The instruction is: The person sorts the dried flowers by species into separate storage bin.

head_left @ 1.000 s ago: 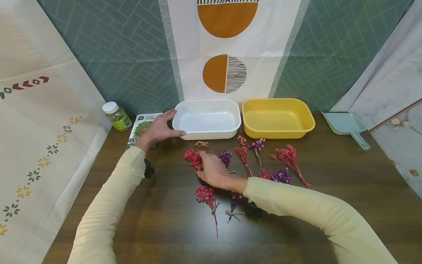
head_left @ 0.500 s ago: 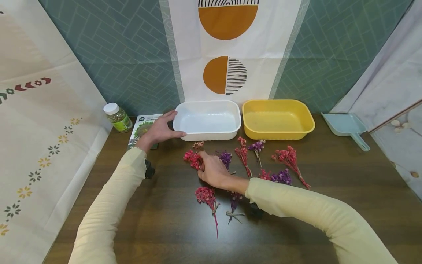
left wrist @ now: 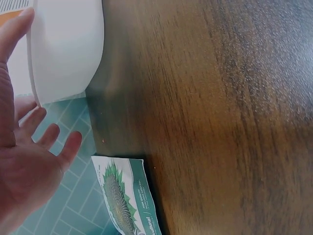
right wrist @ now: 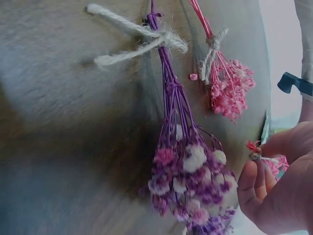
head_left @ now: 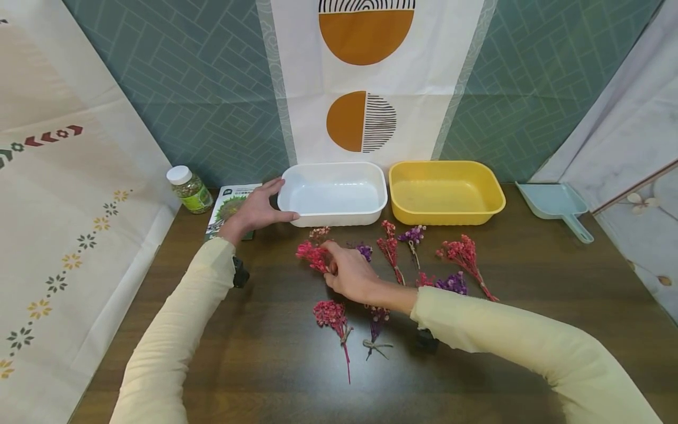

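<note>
My left hand (head_left: 258, 206) rests against the left end of the white basin (head_left: 332, 220), thumb and fingers spread along its rim. In the left wrist view, the thumb touches the rim of the basin (left wrist: 68, 58) while the other fingers are spread beside and below it. My right hand (head_left: 352, 274) pinches the tied stems of a pink dried flower bunch (head_left: 312, 255) between thumb and fingers, just over the table. Near it are a peach bunch (head_left: 319, 233) and a purple bunch (head_left: 364, 252) partly hidden by the hand. A purple-and-white bunch (right wrist: 190, 171) shows large in the right wrist view.
A yellow basin (head_left: 447, 218) stands right of the white one. Several more flower bunches lie around, including a red one (head_left: 463, 256) and a pink one (head_left: 332, 315). At the back are a jar (head_left: 192, 191), a seed packet (head_left: 228, 206) and a blue dustpan (head_left: 558, 203).
My right hand has drawn slightly right with the pink bunch, and the purple bunch beside it is now more covered. The left hand stays at the white basin.
</note>
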A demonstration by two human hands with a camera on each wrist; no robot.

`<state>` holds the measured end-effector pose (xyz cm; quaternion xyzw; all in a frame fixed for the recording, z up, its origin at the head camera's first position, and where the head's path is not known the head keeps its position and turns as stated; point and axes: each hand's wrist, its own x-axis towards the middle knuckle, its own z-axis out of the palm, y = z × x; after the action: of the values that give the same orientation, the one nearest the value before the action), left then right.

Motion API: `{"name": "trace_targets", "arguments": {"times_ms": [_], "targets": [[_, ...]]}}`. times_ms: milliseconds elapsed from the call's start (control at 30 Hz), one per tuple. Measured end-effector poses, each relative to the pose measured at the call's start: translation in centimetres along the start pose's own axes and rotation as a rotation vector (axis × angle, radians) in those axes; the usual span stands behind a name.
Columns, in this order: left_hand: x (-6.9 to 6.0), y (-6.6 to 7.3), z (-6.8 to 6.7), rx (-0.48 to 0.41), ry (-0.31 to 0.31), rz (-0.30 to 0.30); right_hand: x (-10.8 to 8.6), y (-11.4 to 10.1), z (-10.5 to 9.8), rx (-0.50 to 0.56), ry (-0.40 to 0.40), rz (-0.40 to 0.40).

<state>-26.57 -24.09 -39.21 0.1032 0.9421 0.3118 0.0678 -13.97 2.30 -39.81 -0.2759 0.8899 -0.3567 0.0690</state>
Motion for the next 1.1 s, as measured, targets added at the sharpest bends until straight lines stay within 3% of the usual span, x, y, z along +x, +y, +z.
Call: {"name": "trace_targets", "arguments": {"times_ms": [433,900,1100], "targets": [[0.0,0.1,0.0,-0.003,-0.003,-0.001,-0.9,-0.4,-3.1,-0.049,0.021,-0.094],[-0.1,0.3,-0.1,0.007,-0.001,0.014,1.2,0.5,-6.0,-0.061,0.033,-0.132],[0.0,0.2,0.1,0.02,0.008,0.005,2.2,1.3,-6.7,-0.069,0.005,-0.107]]}}
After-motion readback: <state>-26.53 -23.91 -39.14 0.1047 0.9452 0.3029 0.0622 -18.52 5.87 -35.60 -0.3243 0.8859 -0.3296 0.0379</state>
